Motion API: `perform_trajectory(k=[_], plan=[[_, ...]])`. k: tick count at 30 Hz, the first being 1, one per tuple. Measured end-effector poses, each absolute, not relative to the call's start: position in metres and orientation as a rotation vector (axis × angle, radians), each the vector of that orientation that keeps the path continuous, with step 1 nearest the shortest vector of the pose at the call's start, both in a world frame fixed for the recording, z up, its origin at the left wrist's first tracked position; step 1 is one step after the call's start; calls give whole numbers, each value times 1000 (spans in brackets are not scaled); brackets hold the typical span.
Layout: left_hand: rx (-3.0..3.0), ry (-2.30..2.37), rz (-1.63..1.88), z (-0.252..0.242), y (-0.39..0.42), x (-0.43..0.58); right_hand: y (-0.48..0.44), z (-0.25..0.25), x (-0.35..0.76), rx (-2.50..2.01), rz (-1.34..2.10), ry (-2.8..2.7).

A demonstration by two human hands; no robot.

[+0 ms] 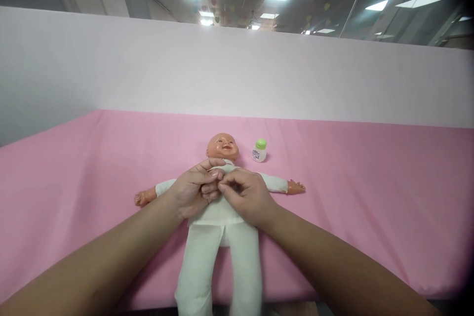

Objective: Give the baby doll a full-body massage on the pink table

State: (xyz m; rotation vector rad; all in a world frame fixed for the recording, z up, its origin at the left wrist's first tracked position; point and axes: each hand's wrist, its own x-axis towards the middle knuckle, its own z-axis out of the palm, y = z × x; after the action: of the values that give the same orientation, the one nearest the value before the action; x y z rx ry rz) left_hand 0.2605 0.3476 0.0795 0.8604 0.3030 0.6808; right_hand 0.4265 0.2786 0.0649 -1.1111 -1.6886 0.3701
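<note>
A baby doll (222,213) with a plastic head and white cloth body lies on its back, arms spread wide and legs toward me. Over its chest, my left hand (198,185) has its fingers curled in, with the thumb reaching toward the other hand. My right hand (249,193) is closed in a pinch, its fingertips meeting those of the left. Whatever the fingertips hold, if anything, is too small or hidden to make out. Beside the doll's head stands a small clear bottle (259,152) with a green cap and a printed label.
A pink sheet (351,197) covers the surface under the doll. Behind it rises a white padded wall (237,71), with glass above that shows ceiling lights. The surface's front edge runs beneath the doll's legs and my forearms.
</note>
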Motion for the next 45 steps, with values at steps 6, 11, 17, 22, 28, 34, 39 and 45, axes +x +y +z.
perform_trajectory(k=[6,11,17,22,28,34,39,45], plan=[[858,249,671,77,350,260,280,63,428,-1108,506,-1567],[846,264,709,74,350,262,281,63,428,-1080,622,-1485],[843,338,780,73,350,264,285,61,429,-1019,778,-1368],[864,385,799,75,347,264,287,59,431,-1018,835,-1332],[873,435,811,78,345,263,288,59,433,-1018,871,-1301],[893,451,815,77,348,262,291,59,437,-994,918,-1295],[924,505,836,79,352,259,290,62,438,-1006,908,-1290],[1191,558,940,73,361,256,303,63,458,-1130,682,-1281]])
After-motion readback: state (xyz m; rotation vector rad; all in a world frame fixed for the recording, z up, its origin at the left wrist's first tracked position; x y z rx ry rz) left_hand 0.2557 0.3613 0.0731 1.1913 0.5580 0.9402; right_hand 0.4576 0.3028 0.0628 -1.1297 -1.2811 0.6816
